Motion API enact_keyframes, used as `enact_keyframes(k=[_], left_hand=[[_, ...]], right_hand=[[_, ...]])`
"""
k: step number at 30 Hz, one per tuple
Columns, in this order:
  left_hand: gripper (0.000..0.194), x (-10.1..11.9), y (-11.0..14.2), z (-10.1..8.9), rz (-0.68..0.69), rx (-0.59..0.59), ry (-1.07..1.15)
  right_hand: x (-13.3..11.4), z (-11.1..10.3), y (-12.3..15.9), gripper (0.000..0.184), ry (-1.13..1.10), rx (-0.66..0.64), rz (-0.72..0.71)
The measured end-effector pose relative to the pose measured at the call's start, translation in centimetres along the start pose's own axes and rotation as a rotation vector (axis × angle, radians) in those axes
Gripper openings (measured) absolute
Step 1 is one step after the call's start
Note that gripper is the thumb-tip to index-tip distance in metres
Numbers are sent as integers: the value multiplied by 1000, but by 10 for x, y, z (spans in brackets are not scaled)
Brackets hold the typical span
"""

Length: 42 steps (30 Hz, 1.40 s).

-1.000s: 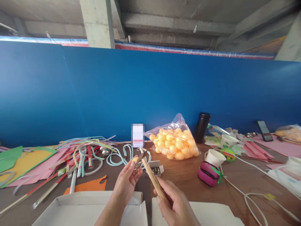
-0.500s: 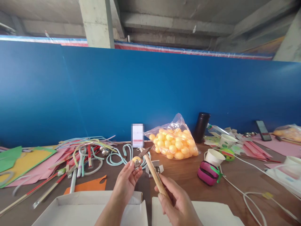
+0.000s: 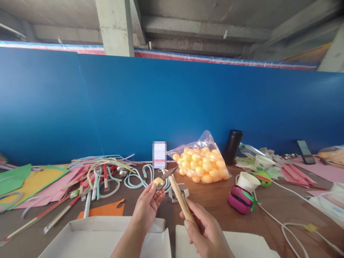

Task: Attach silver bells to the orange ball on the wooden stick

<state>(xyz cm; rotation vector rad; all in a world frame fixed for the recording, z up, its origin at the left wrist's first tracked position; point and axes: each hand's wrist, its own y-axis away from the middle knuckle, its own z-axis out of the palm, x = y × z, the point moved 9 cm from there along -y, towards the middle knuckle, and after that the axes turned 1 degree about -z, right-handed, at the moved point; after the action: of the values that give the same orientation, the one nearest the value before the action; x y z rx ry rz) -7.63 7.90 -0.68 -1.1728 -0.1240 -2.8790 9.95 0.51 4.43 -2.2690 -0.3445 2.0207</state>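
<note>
Between the fingertips of my left hand [image 3: 149,204] is a small ball [image 3: 159,183], yellowish on top and shiny silver below. My right hand [image 3: 201,225] is wrapped round the wooden handle of a hammer [image 3: 180,199], which slants up and away to the left. Its dark, pointed head [image 3: 170,173] lies close beside the ball; whether they touch I cannot tell. Behind the handle stands a small open box [image 3: 177,195] with shiny metal pieces, partly hidden.
A clear bag of orange balls [image 3: 202,165] sits beyond the hammer. Strips and tubes [image 3: 95,179] lie tangled at left, near pale blue cord [image 3: 134,182]. White cardboard trays [image 3: 88,236] are in front. To the right are a magenta pouch [image 3: 240,199], a paper cup [image 3: 248,181] and a black bottle [image 3: 233,147].
The whole view has shifted slightly, so things appear a little farther right. The ball is turned slightly in my left fingers. Both hands keep their hold, with the hammer at nearly the same angle.
</note>
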Motion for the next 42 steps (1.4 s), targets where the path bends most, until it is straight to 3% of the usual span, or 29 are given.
enact_keyframes(k=[24, 29, 42], left_hand=[[39, 3, -1, 2, 32, -21, 11], [37, 3, -1, 1, 33, -5, 7], [38, 1, -2, -2, 36, 10, -9]], right_hand=[[-2, 7, 0, 47, 71, -85, -23], [-2, 3, 0, 47, 37, -35, -6], [-5, 3, 0, 46, 72, -64, -21]])
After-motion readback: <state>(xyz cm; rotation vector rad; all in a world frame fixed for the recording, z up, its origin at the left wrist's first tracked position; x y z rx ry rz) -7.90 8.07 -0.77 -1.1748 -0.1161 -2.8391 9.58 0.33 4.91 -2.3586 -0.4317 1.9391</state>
